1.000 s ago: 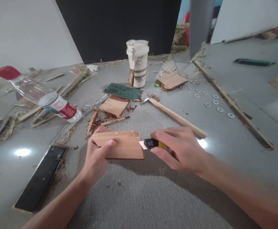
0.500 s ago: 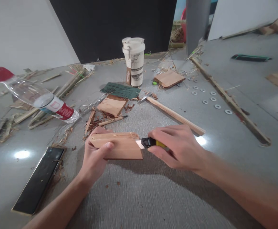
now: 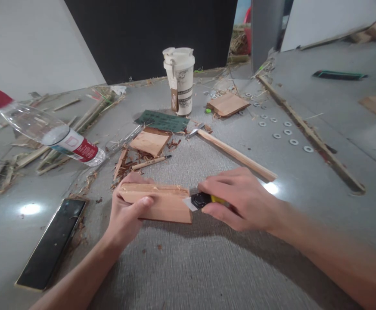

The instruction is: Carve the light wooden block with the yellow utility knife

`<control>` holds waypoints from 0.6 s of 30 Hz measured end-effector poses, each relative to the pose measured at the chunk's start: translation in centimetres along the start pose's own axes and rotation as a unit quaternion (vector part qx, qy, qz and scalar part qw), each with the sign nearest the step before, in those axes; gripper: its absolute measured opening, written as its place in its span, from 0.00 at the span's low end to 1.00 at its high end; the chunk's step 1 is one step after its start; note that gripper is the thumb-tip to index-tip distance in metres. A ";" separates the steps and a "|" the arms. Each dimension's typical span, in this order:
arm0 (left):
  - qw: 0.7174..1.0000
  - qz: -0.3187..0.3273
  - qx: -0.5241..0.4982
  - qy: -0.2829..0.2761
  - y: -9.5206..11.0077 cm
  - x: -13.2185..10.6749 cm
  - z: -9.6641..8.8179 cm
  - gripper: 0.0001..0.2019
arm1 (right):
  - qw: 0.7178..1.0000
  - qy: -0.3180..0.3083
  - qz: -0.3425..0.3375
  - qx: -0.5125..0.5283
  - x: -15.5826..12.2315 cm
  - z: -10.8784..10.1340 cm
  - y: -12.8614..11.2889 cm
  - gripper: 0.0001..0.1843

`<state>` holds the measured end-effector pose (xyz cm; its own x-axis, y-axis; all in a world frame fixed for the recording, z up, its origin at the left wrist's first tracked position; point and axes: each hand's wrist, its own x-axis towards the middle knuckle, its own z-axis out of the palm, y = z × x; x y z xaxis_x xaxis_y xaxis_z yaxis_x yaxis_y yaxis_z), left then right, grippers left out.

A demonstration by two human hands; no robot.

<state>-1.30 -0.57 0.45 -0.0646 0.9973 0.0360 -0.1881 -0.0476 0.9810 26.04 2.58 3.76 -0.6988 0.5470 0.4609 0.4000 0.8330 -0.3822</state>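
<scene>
A flat wooden block (image 3: 168, 206) is gripped by its left end in my left hand (image 3: 126, 211), thumb across its face and the other fingers behind. Its upper edge is rough, with raised splinters. My right hand (image 3: 239, 198) is closed round a yellow and black utility knife (image 3: 203, 199), blade out and pointing left. The blade lies at the block's right end; whether it cuts in I cannot tell. Beyond the block lie a marker pen (image 3: 150, 163), a second wooden piece (image 3: 150, 142) among shavings, and a small hammer-like tool (image 3: 236, 155) with a wooden handle.
A white lidded cup (image 3: 179, 82) stands behind green sandpaper (image 3: 163, 121). To the left are a tilted plastic bottle (image 3: 48, 129) and a black phone (image 3: 52, 245). Several washers (image 3: 293, 142), another wooden piece (image 3: 228, 104) and a long stick (image 3: 313, 135) lie to the right.
The block's right end has dipped slightly, and the knife has shifted a little down with its blade angled lower at that end. Both holds are the same.
</scene>
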 end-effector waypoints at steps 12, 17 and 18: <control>0.973 -0.044 -0.049 -0.220 0.8 -1.9 0.1 0.20 | 0.955 0.104 0.126 -0.249 -0.7 -2.7 4.3 0.18; 0.987 -0.018 -0.038 -0.155 -0.1 -1.3 0.2 0.17 | 0.915 0.217 0.207 -0.271 -1.4 -5.1 6.6 0.19; 0.996 0.003 -0.026 -0.085 -0.3 -0.8 0.0 0.18 | 0.924 0.215 0.188 -0.254 -1.2 -4.8 6.1 0.19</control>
<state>-1.14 -1.33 0.10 0.1009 0.9918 0.0785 -0.2392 -0.0524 0.9695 32.16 7.38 4.77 -0.1981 0.6969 0.6893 0.8695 0.4496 -0.2047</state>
